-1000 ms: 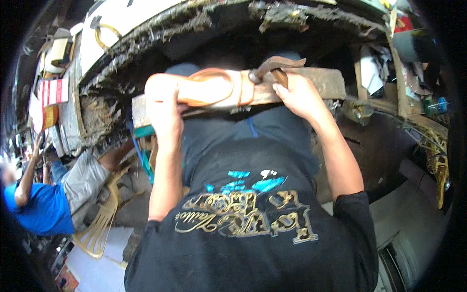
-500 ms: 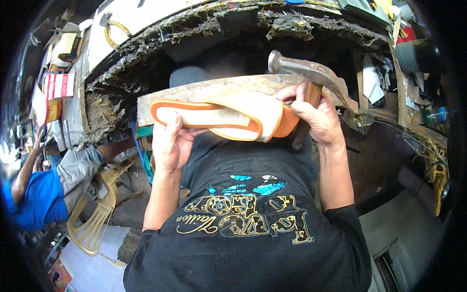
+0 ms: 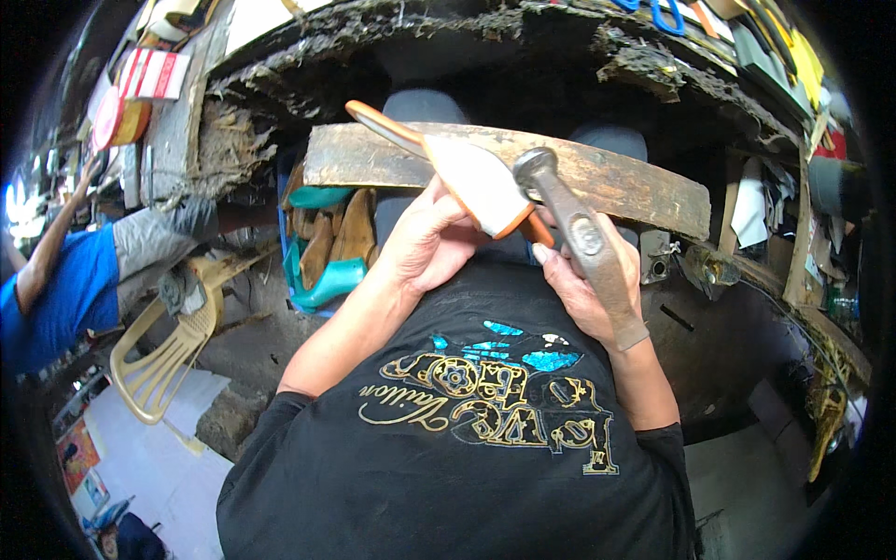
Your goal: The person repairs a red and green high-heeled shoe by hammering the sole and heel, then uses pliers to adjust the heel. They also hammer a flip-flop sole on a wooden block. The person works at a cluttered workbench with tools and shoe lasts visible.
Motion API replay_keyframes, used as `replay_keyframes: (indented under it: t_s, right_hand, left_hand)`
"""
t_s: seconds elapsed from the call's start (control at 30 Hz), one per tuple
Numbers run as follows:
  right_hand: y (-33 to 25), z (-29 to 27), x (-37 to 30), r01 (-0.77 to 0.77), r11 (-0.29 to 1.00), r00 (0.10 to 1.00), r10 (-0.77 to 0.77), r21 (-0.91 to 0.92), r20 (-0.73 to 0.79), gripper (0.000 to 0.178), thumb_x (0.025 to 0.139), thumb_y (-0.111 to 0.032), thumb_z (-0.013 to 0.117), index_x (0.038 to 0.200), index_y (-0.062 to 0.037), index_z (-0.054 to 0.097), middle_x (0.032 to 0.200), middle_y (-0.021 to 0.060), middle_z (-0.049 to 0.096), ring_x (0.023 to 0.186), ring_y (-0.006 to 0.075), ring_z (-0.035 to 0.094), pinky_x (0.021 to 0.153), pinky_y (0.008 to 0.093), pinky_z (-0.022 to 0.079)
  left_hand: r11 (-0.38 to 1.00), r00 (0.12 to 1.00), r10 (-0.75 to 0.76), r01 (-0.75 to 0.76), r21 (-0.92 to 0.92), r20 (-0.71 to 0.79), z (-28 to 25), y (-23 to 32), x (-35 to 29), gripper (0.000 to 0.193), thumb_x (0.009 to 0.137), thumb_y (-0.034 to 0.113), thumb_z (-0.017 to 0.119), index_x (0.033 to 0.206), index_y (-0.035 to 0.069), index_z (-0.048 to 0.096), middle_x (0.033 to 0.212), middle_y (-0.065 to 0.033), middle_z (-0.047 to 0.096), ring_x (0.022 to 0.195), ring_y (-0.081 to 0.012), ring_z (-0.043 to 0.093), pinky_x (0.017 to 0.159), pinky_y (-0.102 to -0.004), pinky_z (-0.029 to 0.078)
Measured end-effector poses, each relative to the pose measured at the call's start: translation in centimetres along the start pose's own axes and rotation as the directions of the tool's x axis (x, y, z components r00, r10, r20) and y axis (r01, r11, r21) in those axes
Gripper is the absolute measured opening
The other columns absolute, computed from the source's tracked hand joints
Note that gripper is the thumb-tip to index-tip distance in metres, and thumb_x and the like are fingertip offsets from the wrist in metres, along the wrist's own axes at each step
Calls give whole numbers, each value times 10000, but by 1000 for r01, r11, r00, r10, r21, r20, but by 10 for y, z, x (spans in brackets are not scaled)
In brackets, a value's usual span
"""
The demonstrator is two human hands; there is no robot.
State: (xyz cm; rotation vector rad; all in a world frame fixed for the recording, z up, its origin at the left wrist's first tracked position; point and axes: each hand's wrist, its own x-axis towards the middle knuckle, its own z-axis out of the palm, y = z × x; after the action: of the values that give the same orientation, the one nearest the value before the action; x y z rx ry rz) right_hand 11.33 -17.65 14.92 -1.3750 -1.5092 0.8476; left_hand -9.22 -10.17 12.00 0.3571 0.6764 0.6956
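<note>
A slide sandal (image 3: pixel 476 179) with a white upper and orange trim is tilted on its side above a worn wooden board (image 3: pixel 644 187) across my lap. My left hand (image 3: pixel 434 241) is closed round the sandal's near side, with the fingers partly behind it. My right hand (image 3: pixel 595 291) grips a hammer (image 3: pixel 586 233), whose steel head points up and toward me and covers part of the hand. The right thumb is by the orange edge of the sandal. The hammer's handle is hidden behind its head and my fingers.
A bin of wooden and teal shoe lasts (image 3: pixel 338 280) stands left of my lap. Beyond the board runs a bench with a ragged edge (image 3: pixel 364 51); blue-handled scissors (image 3: pixel 667 17) lie on it. At left are a beige plastic chair (image 3: pixel 163 359) and a person in blue (image 3: pixel 70 289).
The sandal has turned from lying lengthwise, insole showing, to a steeper tilt with its upper facing me. The hammer head has swung down toward me. My view has shifted, showing the shoe lasts.
</note>
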Motion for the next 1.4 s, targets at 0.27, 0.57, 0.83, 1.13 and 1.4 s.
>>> replay_keyframes:
  t_s: [0.27, 0.57, 0.83, 1.13, 1.4]
  right_hand:
    - [-9, 12, 10, 106, 993, 984, -111, 48, 139, 387, 789, 16, 830, 1122, 39, 633, 1006, 152, 710, 847, 260, 729, 746, 330, 577]
    - [-11, -45, 5, -497, 849, 846, 428, 180, 318, 295, 841, -226, 868, 941, -16, 689, 778, 5, 634, 701, 79, 565, 626, 268, 480]
    - [-10, -47, 2, -691, 692, 675, 513, 209, 530, 275, 839, -228, 874, 916, -16, 715, 783, 3, 653, 725, 78, 574, 639, 267, 484]
    - [-13, -43, 2, -637, 764, 690, 506, 102, 517, 273, 842, -243, 870, 922, -20, 735, 800, 26, 676, 727, 94, 602, 659, 287, 506]
    - [-19, -41, 21, -573, 808, 633, 543, -139, 552, 262, 832, -236, 862, 888, -6, 752, 808, 46, 718, 714, 105, 648, 629, 285, 510]
  left_hand:
    - [983, 995, -104, 103, -149, 5, -23, -11, -7, 679, 917, 206, 747, 1510, 67, 446, 1291, -137, 650, 1207, -260, 630, 1093, -462, 506]
    - [948, 957, -233, 263, -180, 171, -37, -12, -6, 734, 919, 180, 762, 1542, 62, 392, 1106, -111, 645, 1033, -250, 668, 952, -483, 572]
    - [961, 957, -265, 272, -44, 122, -30, -11, -3, 752, 905, 169, 789, 1531, 59, 388, 1015, -84, 635, 944, -206, 655, 816, -316, 560]
    - [986, 976, -118, 93, 141, 181, -15, -4, -6, 763, 914, 197, 786, 1536, 47, 371, 1063, -51, 622, 954, -150, 647, 768, -301, 562]
    - [954, 989, -127, 101, 281, 74, -14, -12, -13, 638, 949, 256, 759, 1468, 56, 448, 1149, -17, 610, 1036, -106, 625, 903, -314, 554]
